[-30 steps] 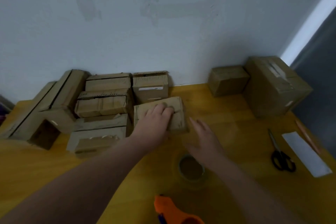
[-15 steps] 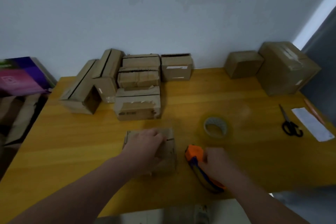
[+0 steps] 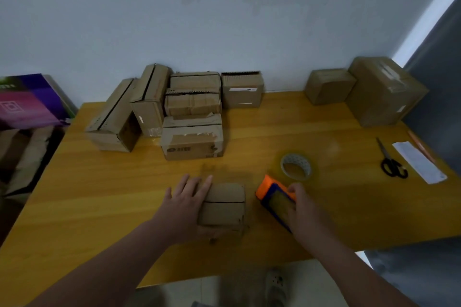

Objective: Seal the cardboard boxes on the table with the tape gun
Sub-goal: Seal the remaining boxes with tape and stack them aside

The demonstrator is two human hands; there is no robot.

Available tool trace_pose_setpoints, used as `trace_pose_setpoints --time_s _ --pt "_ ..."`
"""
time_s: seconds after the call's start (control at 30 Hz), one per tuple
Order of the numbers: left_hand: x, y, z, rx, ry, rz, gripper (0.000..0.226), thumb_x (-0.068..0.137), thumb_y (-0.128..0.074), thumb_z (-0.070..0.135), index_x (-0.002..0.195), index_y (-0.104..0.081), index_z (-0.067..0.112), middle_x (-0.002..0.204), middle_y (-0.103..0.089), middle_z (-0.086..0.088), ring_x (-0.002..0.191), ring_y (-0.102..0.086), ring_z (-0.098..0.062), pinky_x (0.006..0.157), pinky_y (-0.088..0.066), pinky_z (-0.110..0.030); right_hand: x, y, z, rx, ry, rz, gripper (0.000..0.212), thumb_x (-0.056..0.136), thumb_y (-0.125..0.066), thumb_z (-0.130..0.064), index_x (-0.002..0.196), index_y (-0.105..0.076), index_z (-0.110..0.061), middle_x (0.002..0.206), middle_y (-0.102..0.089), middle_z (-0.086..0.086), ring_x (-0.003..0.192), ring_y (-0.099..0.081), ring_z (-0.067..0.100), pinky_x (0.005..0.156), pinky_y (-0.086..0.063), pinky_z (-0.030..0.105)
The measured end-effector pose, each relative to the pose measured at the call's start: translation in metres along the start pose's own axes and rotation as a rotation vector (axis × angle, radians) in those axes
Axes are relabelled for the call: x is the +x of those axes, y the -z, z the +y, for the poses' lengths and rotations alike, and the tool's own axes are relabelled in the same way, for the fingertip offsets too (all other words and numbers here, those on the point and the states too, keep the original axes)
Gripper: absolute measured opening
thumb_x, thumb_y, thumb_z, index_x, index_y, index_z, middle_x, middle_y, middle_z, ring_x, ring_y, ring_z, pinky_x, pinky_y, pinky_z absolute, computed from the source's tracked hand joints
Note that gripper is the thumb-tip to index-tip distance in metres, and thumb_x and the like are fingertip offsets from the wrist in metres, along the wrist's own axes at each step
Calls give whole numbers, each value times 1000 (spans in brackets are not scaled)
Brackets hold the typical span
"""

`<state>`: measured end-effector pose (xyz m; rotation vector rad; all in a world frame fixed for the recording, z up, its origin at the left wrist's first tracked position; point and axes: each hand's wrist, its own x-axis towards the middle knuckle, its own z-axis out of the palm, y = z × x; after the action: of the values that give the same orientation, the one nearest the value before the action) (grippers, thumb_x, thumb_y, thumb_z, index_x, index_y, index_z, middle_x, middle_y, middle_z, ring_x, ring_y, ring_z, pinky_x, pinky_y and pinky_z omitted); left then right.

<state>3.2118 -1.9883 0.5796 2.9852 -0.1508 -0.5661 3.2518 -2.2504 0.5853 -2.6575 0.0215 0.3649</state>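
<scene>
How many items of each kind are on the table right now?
cardboard boxes: 9
tape gun: 1
tape roll: 1
scissors: 1
paper strip: 1
pencil: 1
Total: 14

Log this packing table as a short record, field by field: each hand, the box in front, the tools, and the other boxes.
left hand: fingers straight, resting against the left side of the small box
right hand: grips the tape gun, just right of that box
small box: flaps closed, near the table front edge
tape roll: flat, behind the tape gun
scissors: far right, beside a white paper strip
other boxes: a cluster back left, two boxes back right
</scene>
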Motion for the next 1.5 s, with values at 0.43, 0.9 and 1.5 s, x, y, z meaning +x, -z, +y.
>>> trace_pose_setpoints --time_s 0.43,0.9,1.5 --pt "17 -8 2 -61 -135 86 133 43 -37 95 150 -16 18 149 -21 -3 146 0 -28 117 -13 -53 -2 47 -82 589 334 -206 75 56 -90 -38 111 -39 -43 107 -55 -13 92 -62 6 74 -57 26" --pt "8 -19 -12 -827 72 328 17 95 -55 11 108 -65 5 115 -50 -2 109 -49 -21 78 -30 -16 10 25 -79 295 489 -241 70 72 -81 -26 117 -33 -48 110 -44 -20 94 -53 0 66 -43 10" --pt "-19 47 -6 -1831 505 -75 35 93 -54 44 83 -63 13 65 -59 -2 69 -54 -16 70 -44 -32 9 19 -62 343 534 -221 75 68 -85 -23 114 -36 -56 117 -40 -19 98 -53 2 63 -48 9"
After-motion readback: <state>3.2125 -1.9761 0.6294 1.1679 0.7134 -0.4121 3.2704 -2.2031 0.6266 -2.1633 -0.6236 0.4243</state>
